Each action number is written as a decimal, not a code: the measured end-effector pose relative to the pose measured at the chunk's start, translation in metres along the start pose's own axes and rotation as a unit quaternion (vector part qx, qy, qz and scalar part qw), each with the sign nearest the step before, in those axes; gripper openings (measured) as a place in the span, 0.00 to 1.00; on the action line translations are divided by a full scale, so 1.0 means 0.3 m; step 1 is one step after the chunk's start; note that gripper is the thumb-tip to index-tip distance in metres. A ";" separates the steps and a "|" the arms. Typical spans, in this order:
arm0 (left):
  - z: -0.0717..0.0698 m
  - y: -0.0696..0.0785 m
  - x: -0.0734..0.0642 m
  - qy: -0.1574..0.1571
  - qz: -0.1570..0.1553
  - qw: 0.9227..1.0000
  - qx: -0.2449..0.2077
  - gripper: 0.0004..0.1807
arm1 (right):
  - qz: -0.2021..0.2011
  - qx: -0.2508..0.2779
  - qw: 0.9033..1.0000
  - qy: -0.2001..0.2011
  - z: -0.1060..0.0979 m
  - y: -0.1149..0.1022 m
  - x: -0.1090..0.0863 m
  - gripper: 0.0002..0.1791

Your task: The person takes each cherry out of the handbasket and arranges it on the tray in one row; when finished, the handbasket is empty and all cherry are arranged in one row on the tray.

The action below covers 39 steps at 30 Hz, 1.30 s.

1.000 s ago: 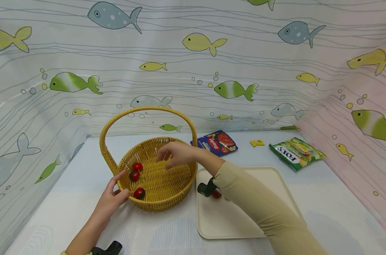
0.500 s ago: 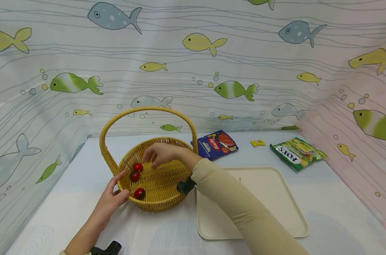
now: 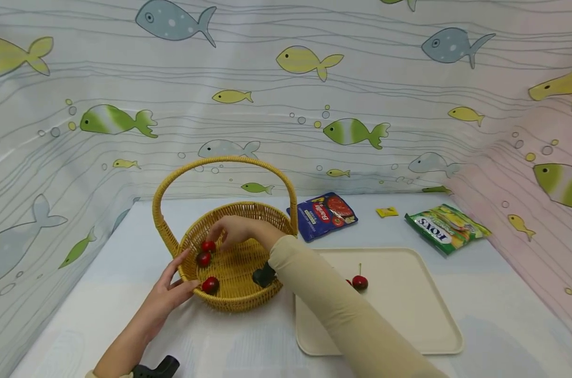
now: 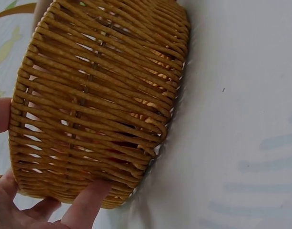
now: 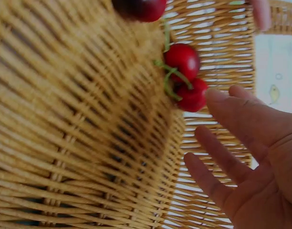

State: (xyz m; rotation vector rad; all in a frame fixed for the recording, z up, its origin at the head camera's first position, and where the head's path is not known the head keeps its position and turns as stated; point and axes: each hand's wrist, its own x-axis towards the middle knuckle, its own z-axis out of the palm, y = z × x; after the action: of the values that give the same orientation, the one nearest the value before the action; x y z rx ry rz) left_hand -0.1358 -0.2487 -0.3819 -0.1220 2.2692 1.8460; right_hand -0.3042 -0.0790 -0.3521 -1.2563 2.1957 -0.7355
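A yellow wicker basket (image 3: 236,303) with a tall hoop handle stands left of centre, with three dark red cherries inside. My left hand (image 3: 165,298) holds the basket's near left rim, its fingers (image 4: 91,202) against the woven outer wall. Reaching in over the far right rim, my right hand (image 3: 236,231) is at the back cherry (image 3: 208,245). In the right wrist view, one fingertip is right at the edge of that cherry (image 5: 192,96), and the other fingers are spread. A second cherry (image 5: 182,62) lies against it; the third cherry (image 3: 210,285) sits nearer the front.
A cream tray (image 3: 413,320) lies right of the basket, with a cherry (image 3: 360,283) and part of another beside my right sleeve (image 3: 323,294). Behind are a blue Barilla pouch (image 3: 321,216), a small yellow packet (image 3: 387,212) and a green Fox's bag (image 3: 446,228).
My right hand has moved left and down into the basket, to the back cherry. Its sleeve has shifted off a cherry on the tray. The left hand stays on the rim.
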 end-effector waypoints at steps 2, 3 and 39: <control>-0.001 0.003 0.000 -0.006 0.003 1.000 -0.012 0.42 | 0.006 -0.001 1.000 -0.005 0.002 0.003 0.003 0.24; -0.001 0.003 -0.001 -0.009 0.005 1.000 -0.016 0.42 | 0.010 -0.004 1.000 -0.009 0.003 0.005 0.005 0.25; -0.012 -0.001 -0.007 -0.013 0.005 1.000 -0.014 0.42 | -0.004 -0.020 0.985 -0.173 0.028 -0.007 0.031 0.16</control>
State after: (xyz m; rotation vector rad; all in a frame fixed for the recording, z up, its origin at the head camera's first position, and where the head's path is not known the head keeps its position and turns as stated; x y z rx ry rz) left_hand -0.1341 -0.2522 -0.3811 -0.0916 2.2318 1.8722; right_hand -0.3017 -0.0897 -0.3584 -1.3028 1.9296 -0.4381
